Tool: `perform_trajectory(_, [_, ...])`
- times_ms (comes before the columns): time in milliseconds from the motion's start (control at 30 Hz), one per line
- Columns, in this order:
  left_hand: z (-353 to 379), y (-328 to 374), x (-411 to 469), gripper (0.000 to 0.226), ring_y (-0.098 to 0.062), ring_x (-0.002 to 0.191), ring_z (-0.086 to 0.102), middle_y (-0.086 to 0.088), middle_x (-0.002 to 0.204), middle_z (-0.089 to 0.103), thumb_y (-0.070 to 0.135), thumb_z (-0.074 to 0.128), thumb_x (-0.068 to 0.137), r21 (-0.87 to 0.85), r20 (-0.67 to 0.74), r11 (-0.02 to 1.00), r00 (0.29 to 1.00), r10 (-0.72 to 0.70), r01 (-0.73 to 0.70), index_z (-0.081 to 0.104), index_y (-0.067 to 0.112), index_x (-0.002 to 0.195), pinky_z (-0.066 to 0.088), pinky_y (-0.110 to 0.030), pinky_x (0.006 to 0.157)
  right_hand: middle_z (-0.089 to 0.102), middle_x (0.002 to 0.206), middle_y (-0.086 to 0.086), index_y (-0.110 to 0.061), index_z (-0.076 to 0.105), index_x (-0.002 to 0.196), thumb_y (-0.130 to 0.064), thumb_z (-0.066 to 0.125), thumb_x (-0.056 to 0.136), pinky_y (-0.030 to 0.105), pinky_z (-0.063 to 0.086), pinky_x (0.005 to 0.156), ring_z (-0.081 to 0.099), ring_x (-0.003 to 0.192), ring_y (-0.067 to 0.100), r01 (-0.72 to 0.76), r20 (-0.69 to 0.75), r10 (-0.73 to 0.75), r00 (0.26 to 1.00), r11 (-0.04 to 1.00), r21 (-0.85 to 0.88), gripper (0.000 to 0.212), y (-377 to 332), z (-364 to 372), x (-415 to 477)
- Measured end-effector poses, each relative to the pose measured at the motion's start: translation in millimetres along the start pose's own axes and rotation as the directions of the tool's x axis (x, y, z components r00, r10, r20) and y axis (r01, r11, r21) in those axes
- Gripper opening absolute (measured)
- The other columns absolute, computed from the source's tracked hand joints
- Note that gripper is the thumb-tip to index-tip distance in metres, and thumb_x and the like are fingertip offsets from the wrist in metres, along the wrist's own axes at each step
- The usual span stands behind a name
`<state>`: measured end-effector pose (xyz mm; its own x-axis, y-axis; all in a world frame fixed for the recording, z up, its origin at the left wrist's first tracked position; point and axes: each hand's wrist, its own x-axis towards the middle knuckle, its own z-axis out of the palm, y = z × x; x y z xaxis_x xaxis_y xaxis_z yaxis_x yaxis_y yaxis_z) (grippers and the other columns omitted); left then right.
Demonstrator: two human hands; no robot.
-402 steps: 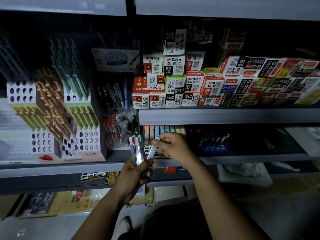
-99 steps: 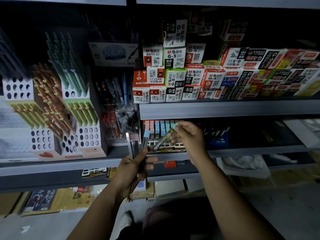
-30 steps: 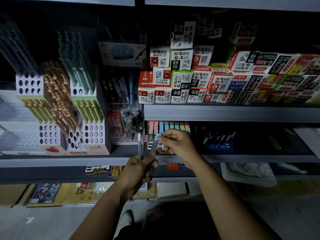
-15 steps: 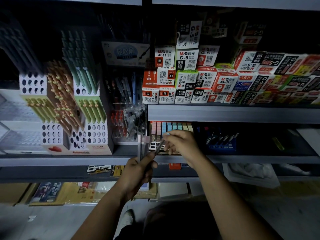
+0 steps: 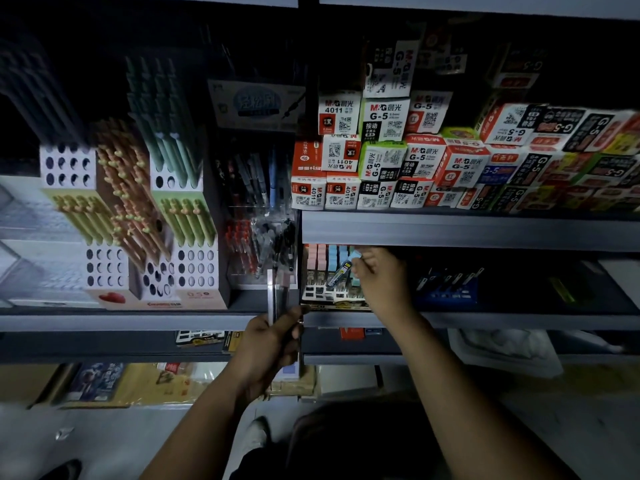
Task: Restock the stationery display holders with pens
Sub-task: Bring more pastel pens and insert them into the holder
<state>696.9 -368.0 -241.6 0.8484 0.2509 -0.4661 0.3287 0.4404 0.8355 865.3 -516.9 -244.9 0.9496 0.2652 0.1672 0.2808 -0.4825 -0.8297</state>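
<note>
we are pinching a slim pen (image 5: pixel 341 273) with our right hand (image 5: pixel 381 282), grip clamped on its upper end, the pen tilting down-left from the grip over the display holder (image 5: pixel 322 293). our left hand (image 5: pixel 273 344), below-left, is holding spare pens (image 5: pixel 277 292) upright, grip clamped round them. the holder is sitting on the shelf (image 5: pixel 502 320) under the right grip.

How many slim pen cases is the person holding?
3: two stand upright in the left hand, a clear case and a pink-capped case; a blue-capped case is pinched by the right hand over the display tray. Others may hide behind fingers.
</note>
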Motion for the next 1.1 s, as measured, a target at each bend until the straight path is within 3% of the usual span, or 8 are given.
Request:
perform_trajectory(67, [1,1,0,0.029,-0.011,0.047,0.025,0.003,0.059,0.042,0.023,0.058,0.105,0.015,0.007,1.0,1.0,-0.003,0.003,0.071,0.002,0.119,0.025,-0.02,0.039,0.075,0.101,0.012,-0.004,0.071,0.118,-0.007,0.067,0.096,0.042,0.059,0.089,0.072,0.093,0.026,0.08,0.005,-0.08,0.997,0.996,-0.046,0.023,2,3,-2])
perform_trajectory(200, [1,2,2,0.027,-0.01,0.046,0.023,0.003,0.058,0.041,0.02,0.058,0.105,0.016,0.019,1.0,1.0,-0.002,0.002,0.069,0.0,0.119,0.024,-0.019,0.038,0.074,0.095,0.013,-0.008,0.071,0.109,-0.006,0.07,0.093,0.04,0.059,0.081,0.07,0.088,0.027,0.207,0.014,-0.207,0.978,0.968,-0.145,0.016,7,11,-3])
perform_trajectory(400, [-2,-3,9,0.026,-0.011,0.048,0.024,-0.002,0.067,0.044,0.018,0.058,0.104,0.0,0.017,1.0,1.0,0.01,-0.01,0.072,0.003,0.121,0.025,-0.02,0.039,0.071,0.087,0.007,-0.009,0.07,0.097,-0.004,0.071,0.091,0.038,0.056,0.074,0.067,0.08,0.022,0.334,0.086,-0.323,0.943,0.923,-0.19,0.008,9,7,-1])
perform_trajectory(567, [2,-3,9,0.026,-0.01,0.047,0.025,-0.001,0.064,0.043,0.017,0.058,0.104,0.001,0.022,1.0,1.0,0.004,-0.004,0.071,0.001,0.121,0.025,-0.02,0.039,0.069,0.093,0.009,-0.006,0.071,0.101,0.0,0.068,0.091,0.028,0.049,0.072,0.064,0.082,0.022,0.403,0.187,-0.366,0.912,0.886,-0.229,0.012,9,3,4])
perform_trajectory(700, [5,3,4,0.023,-0.009,0.043,0.026,0.003,0.056,0.04,0.016,0.055,0.106,0.044,0.02,0.999,1.0,-0.005,0.004,0.069,0.0,0.116,0.025,-0.017,0.036,0.063,0.091,0.012,-0.002,0.067,0.094,0.003,0.064,0.092,0.038,0.053,0.069,0.06,0.079,0.026,0.479,0.297,-0.395,0.869,0.821,-0.311,0.006,5,4,5])
perform_trajectory(900, [6,3,8,0.025,-0.011,0.046,0.026,0.0,0.062,0.043,0.014,0.057,0.105,0.008,0.012,1.0,1.0,0.002,-0.002,0.07,0.0,0.121,0.026,-0.02,0.039,0.049,0.087,0.004,-0.002,0.064,0.079,0.011,0.065,0.084,0.042,0.052,0.057,0.054,0.066,0.025,0.45,0.311,-0.339,0.888,0.783,-0.43,0.013,13,27,4])
perform_trajectory(1100, [6,4,7,0.023,-0.01,0.045,0.025,0.001,0.06,0.043,0.014,0.056,0.106,0.006,0.013,1.0,1.0,0.002,-0.002,0.07,0.0,0.118,0.025,-0.019,0.038,0.065,0.09,0.009,-0.007,0.072,0.087,-0.006,0.07,0.086,0.041,0.054,0.068,0.061,0.086,0.032,0.429,0.197,-0.382,0.903,0.759,-0.49,0.002,7,24,1])
